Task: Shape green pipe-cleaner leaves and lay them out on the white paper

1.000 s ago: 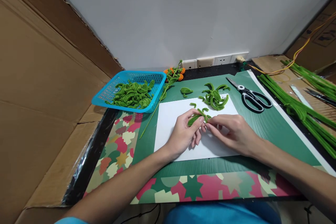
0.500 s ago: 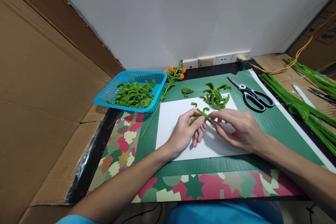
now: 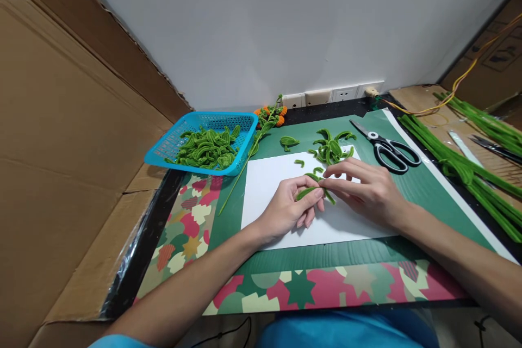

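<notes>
My left hand (image 3: pixel 287 207) and my right hand (image 3: pixel 365 191) meet over a white sheet of paper (image 3: pixel 269 187) and both pinch the same green pipe-cleaner leaf piece (image 3: pixel 310 190). The left fingers grip its folded left part; the right fingers hold its thin stem end, which sticks out down to the right. A pile of finished green leaf pieces (image 3: pixel 332 148) lies just behind the hands. A few short green offcuts (image 3: pixel 300 162) lie on the paper.
A blue basket (image 3: pixel 169 141) of green leaf pieces stands at the back left. A stem with orange flowers (image 3: pixel 267 117) lies beside it. Black scissors (image 3: pixel 387 147) lie at the right, then long green pipe cleaners (image 3: pixel 460 166). Cardboard walls stand on the left.
My right hand has slid left and forward over the piece, and its fingers now stretch across the stem end. The piece sits lower on the paper than before.
</notes>
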The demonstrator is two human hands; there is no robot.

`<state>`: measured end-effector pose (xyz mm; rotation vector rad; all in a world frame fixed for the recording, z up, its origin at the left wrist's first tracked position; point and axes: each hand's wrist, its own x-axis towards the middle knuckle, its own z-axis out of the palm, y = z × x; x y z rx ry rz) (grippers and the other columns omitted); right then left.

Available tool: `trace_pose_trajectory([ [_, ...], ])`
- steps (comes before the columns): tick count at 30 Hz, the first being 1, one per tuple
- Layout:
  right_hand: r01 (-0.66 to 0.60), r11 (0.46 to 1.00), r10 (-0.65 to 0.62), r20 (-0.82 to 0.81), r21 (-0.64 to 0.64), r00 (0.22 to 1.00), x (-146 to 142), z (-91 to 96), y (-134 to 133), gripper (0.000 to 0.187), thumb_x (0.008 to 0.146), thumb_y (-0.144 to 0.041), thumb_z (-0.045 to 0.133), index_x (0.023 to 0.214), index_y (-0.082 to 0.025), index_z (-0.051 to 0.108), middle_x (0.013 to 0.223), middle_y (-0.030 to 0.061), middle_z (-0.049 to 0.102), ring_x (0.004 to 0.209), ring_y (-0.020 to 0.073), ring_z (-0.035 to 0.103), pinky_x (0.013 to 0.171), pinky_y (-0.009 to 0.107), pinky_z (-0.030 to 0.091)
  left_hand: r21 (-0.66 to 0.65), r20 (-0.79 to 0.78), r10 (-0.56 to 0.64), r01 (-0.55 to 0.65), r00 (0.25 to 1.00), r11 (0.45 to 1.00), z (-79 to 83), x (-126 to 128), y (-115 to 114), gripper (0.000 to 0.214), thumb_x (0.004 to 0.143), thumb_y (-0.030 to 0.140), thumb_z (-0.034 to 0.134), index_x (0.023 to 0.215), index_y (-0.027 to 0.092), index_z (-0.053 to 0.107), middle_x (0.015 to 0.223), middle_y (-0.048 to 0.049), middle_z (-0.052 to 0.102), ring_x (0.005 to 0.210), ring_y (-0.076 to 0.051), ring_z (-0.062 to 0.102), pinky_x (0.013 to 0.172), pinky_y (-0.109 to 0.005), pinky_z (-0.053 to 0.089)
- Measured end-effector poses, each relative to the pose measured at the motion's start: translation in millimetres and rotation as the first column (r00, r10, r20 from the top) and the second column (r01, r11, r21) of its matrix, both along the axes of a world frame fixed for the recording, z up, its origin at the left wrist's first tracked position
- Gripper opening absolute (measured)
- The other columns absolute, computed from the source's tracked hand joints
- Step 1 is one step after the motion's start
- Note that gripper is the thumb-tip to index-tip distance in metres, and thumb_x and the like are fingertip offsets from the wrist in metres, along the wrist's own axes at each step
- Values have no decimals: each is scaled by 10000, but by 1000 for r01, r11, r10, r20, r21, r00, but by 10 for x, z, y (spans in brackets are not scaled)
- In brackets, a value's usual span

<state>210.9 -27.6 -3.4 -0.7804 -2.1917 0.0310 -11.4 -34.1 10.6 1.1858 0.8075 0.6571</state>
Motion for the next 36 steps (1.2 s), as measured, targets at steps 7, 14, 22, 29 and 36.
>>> trace_pose_trajectory([
  [7, -76, 981, 56, -116, -180, 992, -27, 43, -20, 295, 1029, -123, 574, 1253, -236, 729, 1215, 110, 763, 1089, 243, 734, 886, 401, 634, -51, 34, 31, -29, 999, 998, -12, -12, 34, 338, 968, 458, 719, 883, 146, 622, 739, -3, 672, 404, -45, 527, 359, -157, 360],
  [14, -150, 989, 150, 41, -13, 988, 72, 48, 22, 345, 1030, -102, 584, 1332, -228, 696, 1259, 99, 784, 1210, 268, 728, 956, 414, 643, -89, 1, -25, 25, 1000, 996, -31, -31, 50, 362, 932, 486, 747, 869, 153, 620, 688, 2, 655, 397, -58, 520, 360, -166, 369],
  [22, -119, 992, 109, 172, 49, 979, 118, 86, 40, 216, 1062, -155, 576, 1203, -210, 731, 1158, 94, 802, 1118, 257, 743, 842, 356, 626, -72, -14, -20, 19, 1000, 997, -9, -21, 25, 370, 895, 491, 790, 906, 175, 597, 685, 34, 628, 408, -59, 523, 346, -154, 382],
  [29, -141, 990, 137, 203, 6, 970, 78, 52, 38, 290, 1115, -166, 421, 1100, -185, 710, 1077, 106, 772, 1021, 219, 714, 775, 307, 563, -75, -7, -88, 87, 996, 993, 15, -46, 44, 383, 896, 503, 787, 895, 177, 587, 621, 42, 581, 412, -58, 502, 369, -149, 344],
  [36, -164, 969, 183, 91, -186, 979, 54, 22, -16, 277, 1109, -146, 401, 1039, -179, 667, 816, 51, 679, 714, 160, 616, 625, 261, 439, -35, -16, -74, 73, 997, 997, 36, -53, 8, 350, 906, 475, 782, 901, 191, 577, 636, 44, 558, 449, -69, 498, 394, -161, 332],
])
